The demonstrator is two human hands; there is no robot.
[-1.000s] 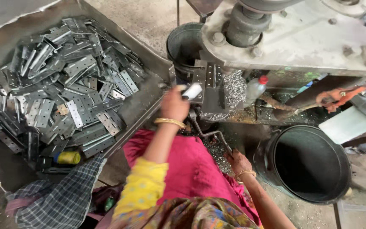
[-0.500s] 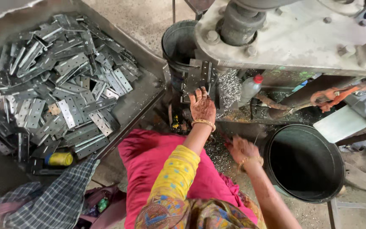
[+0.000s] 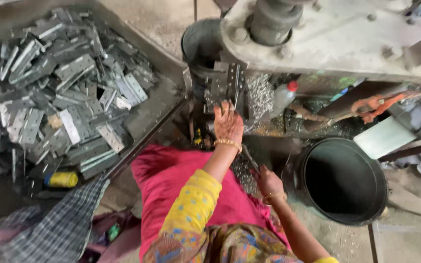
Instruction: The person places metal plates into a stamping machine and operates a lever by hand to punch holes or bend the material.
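Steel hinge plates (image 3: pixel 64 97) lie heaped in a tray (image 3: pixel 157 112) at nine o'clock from the person, a great many of them in the pile. At twelve o'clock stands a heavy press (image 3: pixel 337 34), and under its ram sits a die block (image 3: pixel 225 85) with a grey plate on it. The left hand (image 3: pixel 227 122) reaches up to that block, fingers spread flat and touching the plate; it grips nothing that can be seen. The right hand (image 3: pixel 269 181) is low at five o'clock from the left one, curled loosely round a thin metal rod (image 3: pixel 250 158), though how firmly cannot be told. A black bucket (image 3: pixel 342 180) stands at three o'clock, its inside dark, so any plates in it do not show. Metal swarf (image 3: pixel 259 95) litters the press bed beside a small bottle (image 3: pixel 284 97) with a red cap. Judging by the full tray, most of the plates are yet to go through the press.
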